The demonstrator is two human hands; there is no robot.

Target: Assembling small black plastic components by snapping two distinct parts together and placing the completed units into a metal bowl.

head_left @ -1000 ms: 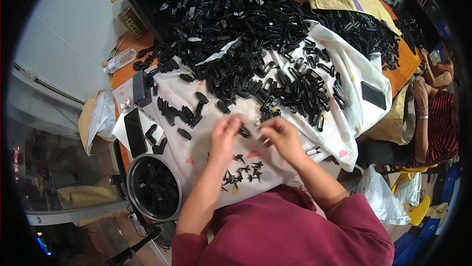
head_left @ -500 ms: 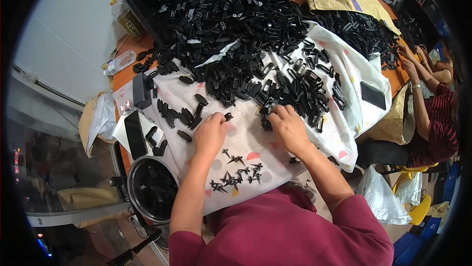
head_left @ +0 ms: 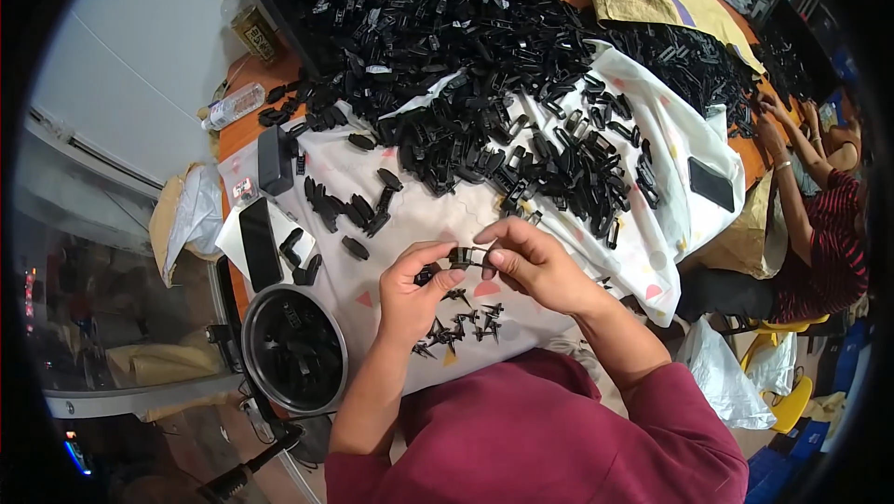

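Note:
Over the patterned white cloth [head_left: 559, 327], my two hands meet at a small black plastic part [head_left: 463, 256]. My left hand [head_left: 416, 285] pinches its left end, with another dark bit showing between the fingers. Thumb and fingers of my right hand [head_left: 538, 267] grip the right end. Just below lie several small black spiky pieces [head_left: 459, 325] on the cloth. Beyond the hands spreads a large heap of black plastic parts [head_left: 447, 146]. Several loose black parts [head_left: 354, 211] lie to the left. Exactly how the held pieces join is too small to tell.
A metal bowl [head_left: 341, 346] with black parts stands at the left edge. Near it are a dark phone [head_left: 260, 243] and a black box [head_left: 274, 160]. Bottles [head_left: 233, 106] stand and lie behind. Another phone [head_left: 711, 184] lies right. Co-workers' hands [head_left: 771, 122] work at the far right.
Both hands have come together and nearer to me. The right hand has left the heap's edge, and a black part is now held between them.

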